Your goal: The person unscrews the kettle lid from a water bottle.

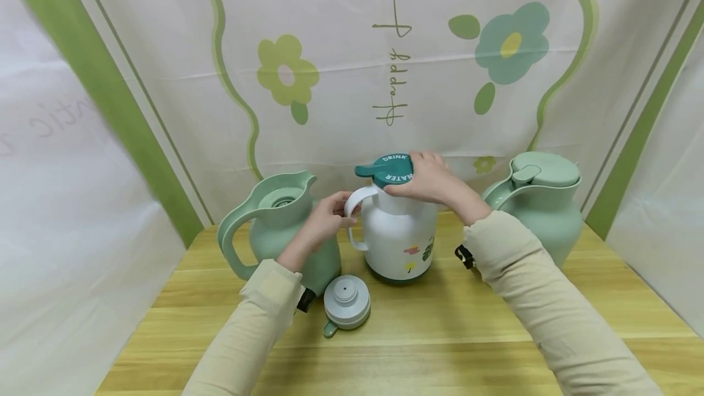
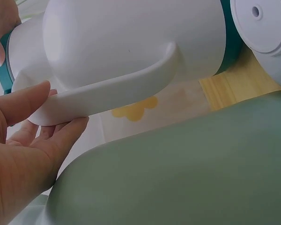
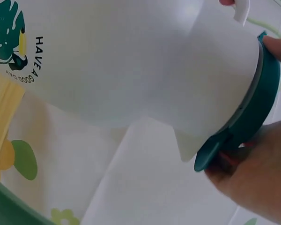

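Observation:
A white thermos jug with leaf and flower prints stands upright in the middle of the table. Its dark teal lid, lettered "DRINK WATER", sits on top. My right hand grips the lid from the right, thumb at the near edge and fingers around the far side; the right wrist view shows the lid at the jug's mouth. With thumb and fingers, my left hand holds the upper part of the white handle. Behind that hand stands a green jug with its top uncovered.
A grey stopper with a green tab lies on the wooden table in front of the jugs. At the right, behind my right forearm, is a second green jug with its lid on. A printed curtain hangs behind the table.

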Action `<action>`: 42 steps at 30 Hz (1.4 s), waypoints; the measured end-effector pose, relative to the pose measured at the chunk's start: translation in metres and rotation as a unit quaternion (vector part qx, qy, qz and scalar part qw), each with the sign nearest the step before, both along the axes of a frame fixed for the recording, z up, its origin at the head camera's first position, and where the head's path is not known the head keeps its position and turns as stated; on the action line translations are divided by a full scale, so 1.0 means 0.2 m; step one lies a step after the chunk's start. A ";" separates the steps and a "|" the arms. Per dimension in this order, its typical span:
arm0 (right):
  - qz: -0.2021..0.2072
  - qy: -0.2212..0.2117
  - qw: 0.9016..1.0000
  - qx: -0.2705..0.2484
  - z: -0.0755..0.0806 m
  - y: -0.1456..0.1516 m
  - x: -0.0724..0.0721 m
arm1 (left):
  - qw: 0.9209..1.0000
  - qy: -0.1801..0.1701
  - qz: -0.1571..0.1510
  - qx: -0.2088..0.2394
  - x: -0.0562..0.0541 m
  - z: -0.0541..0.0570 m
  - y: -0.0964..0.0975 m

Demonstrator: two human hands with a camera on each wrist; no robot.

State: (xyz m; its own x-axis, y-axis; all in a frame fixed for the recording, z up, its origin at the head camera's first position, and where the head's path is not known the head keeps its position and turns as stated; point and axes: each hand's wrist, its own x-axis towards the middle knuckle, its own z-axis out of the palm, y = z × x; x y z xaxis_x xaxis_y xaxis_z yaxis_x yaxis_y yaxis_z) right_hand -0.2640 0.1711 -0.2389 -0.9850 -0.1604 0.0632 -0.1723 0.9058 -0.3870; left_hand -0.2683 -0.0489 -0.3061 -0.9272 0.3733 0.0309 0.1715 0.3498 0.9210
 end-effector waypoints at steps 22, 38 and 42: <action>-0.032 0.043 0.999 0.001 -0.04 -0.05 0.02 | 1.000 0.007 0.002 -0.002 0.00 -0.01 0.00; -0.002 0.018 0.999 -0.051 -0.05 -0.01 0.01 | 1.000 0.002 0.003 0.001 -0.01 -0.01 0.00; -0.032 0.031 0.998 -0.052 -0.06 -0.03 0.02 | 1.000 0.007 0.002 0.003 -0.01 -0.01 0.00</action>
